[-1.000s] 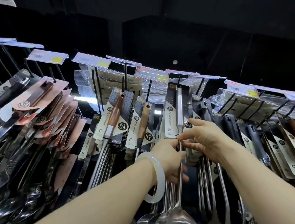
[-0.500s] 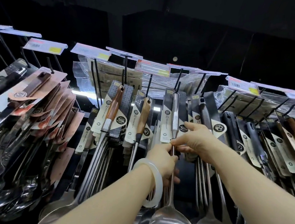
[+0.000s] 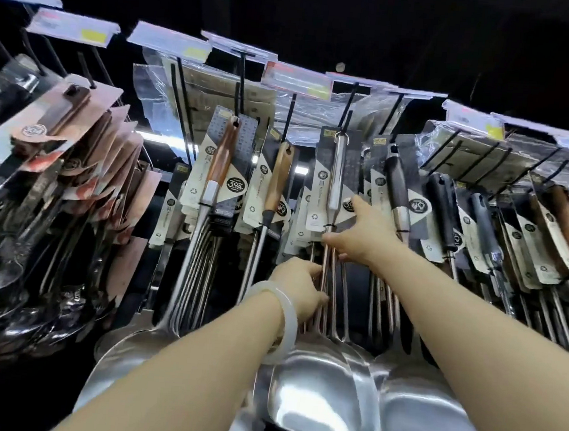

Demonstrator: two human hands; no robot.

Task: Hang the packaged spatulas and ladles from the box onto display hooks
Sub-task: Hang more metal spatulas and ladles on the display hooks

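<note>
A steel-handled spatula (image 3: 336, 171) on a dark card hangs from a black display hook (image 3: 347, 117) at the middle of the rack. Its wide blade (image 3: 316, 383) hangs low in front of me. My left hand (image 3: 299, 290), with a pale bangle on the wrist, grips the thin shaft below the card. My right hand (image 3: 364, 232) is higher, thumb and fingers pinching the shaft at the card's lower edge, index finger stretched up along the card. The box is out of view.
Rows of packaged utensils fill the neighbouring hooks: wood-handled ones (image 3: 222, 161) to the left, black-handled ones (image 3: 441, 212) to the right, copper-carded ladles (image 3: 65, 148) far left. Price tags (image 3: 296, 79) line the hook ends above. Several steel blades crowd the bottom.
The spatula has gone up the hook and now hangs higher against the row. My right hand slid down to the card's lower edge. The view has come closer and tilted upward.
</note>
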